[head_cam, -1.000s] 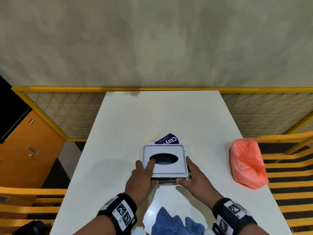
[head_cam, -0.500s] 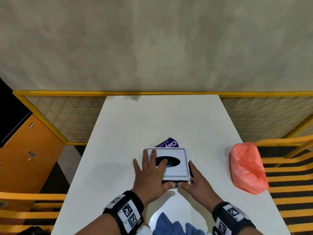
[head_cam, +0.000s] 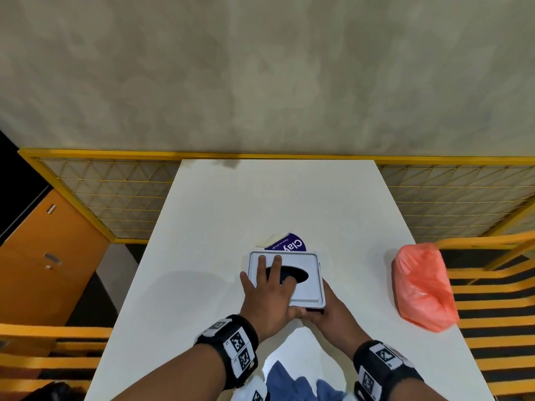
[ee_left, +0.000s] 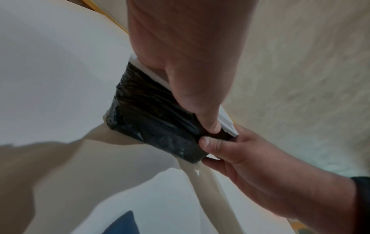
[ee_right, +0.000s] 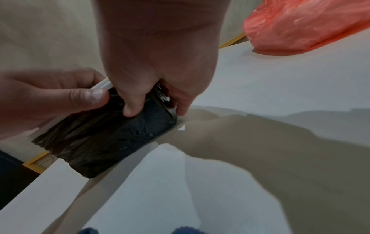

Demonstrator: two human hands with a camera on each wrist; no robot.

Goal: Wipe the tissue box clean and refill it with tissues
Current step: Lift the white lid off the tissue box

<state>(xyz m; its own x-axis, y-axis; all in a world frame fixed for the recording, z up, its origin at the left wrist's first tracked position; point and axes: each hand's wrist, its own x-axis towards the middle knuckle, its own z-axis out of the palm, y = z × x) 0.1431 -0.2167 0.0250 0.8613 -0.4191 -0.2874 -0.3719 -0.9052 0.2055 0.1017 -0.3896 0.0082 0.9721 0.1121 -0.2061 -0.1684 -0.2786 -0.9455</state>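
1. Tissue box [head_cam: 304, 285]: rectangular, smooth white lid with an oval opening, crinkled black-wrapped body; near the table [head_cam: 275, 204] edge at 6 o'clock.
2. Left hand [head_cam: 270, 293]: fingers flat on the lid, thumb on the near side.
3. Right hand [head_cam: 330, 311]: gripping the box's near right corner.
4. Orange plastic bag [head_cam: 424, 287]: crumpled, at 3 o'clock, well apart.
5. Blue cloth [head_cam: 292, 384]: at 6 o'clock.

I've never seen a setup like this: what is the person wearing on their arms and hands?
Bare hands and forearms, no gloves or sleeves. Each wrist carries a wide black band, left and right, bearing white tags printed with black square codes.
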